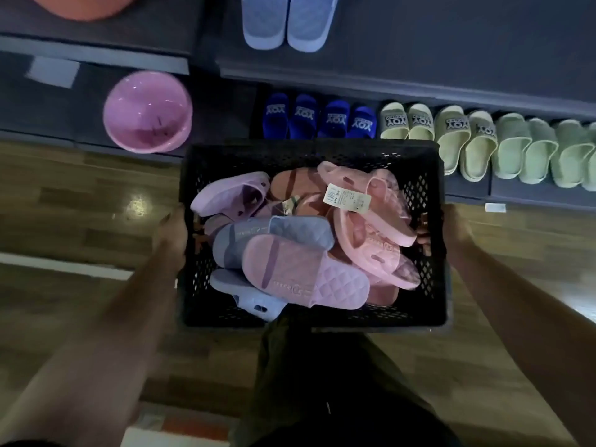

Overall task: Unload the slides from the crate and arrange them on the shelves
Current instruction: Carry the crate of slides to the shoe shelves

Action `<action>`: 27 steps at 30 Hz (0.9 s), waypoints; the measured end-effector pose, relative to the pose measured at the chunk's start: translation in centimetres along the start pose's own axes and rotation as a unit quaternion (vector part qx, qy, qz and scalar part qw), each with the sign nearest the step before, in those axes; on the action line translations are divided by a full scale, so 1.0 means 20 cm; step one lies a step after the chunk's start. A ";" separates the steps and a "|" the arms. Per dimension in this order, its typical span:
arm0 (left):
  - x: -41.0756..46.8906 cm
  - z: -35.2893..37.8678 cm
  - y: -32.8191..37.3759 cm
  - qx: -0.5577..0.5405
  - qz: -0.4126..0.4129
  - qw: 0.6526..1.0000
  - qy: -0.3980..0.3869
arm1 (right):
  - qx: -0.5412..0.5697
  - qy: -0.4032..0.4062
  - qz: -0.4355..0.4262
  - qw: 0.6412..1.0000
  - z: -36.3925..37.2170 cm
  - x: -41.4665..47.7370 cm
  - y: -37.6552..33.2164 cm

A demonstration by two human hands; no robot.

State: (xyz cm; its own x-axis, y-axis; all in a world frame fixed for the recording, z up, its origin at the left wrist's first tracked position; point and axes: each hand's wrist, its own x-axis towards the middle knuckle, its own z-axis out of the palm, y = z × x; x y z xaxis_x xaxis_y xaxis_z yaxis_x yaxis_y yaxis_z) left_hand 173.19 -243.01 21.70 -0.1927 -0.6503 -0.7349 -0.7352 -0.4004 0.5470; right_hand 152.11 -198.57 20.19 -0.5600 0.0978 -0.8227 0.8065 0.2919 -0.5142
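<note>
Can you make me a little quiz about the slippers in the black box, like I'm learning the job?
1. True or false: the black crate is empty.
2. Which colour stands right next to the pink bowl? A) dark blue B) red C) white
3. What grips the crate's sides?

Key:
1. False: pink, lilac and blue slides are piled inside it.
2. A: the dark blue slides stand beside the bowl.
3. The left hand and the right hand, one on each side.
</note>
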 end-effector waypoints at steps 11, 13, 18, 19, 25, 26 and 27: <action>0.46 0.54 -0.10 0.072 0.052 0.996 0.004 | 0.016 0.067 0.001 0.998 0.17 0.71 0.35; 0.56 0.60 -0.13 0.083 0.063 0.995 0.009 | 0.021 0.063 0.003 0.998 0.18 0.82 0.40; 0.74 0.71 -0.23 0.144 0.083 0.986 0.032 | 0.021 0.068 0.004 0.997 0.22 1.02 0.54; 0.77 0.74 -0.24 0.143 0.082 0.986 0.031 | 0.023 0.070 0.006 0.997 0.23 1.06 0.57; 0.92 0.80 -0.36 0.120 0.056 0.990 0.045 | 0.034 0.062 0.007 0.997 0.29 1.19 0.69; 0.94 0.81 -0.37 0.116 0.053 0.991 0.048 | 0.035 0.061 0.007 0.997 0.30 1.21 0.70; 0.96 0.82 -0.38 0.113 0.050 0.991 0.051 | 0.034 0.063 0.007 0.997 0.31 1.22 0.71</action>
State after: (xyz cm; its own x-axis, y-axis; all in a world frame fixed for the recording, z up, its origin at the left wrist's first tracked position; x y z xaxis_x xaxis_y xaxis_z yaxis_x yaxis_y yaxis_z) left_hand 164.48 -241.95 -3.20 -0.2138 -0.7458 -0.6310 -0.8447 -0.1833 0.5029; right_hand 151.07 -197.96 -8.71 -0.5645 0.2217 -0.7951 0.8230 0.2255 -0.5214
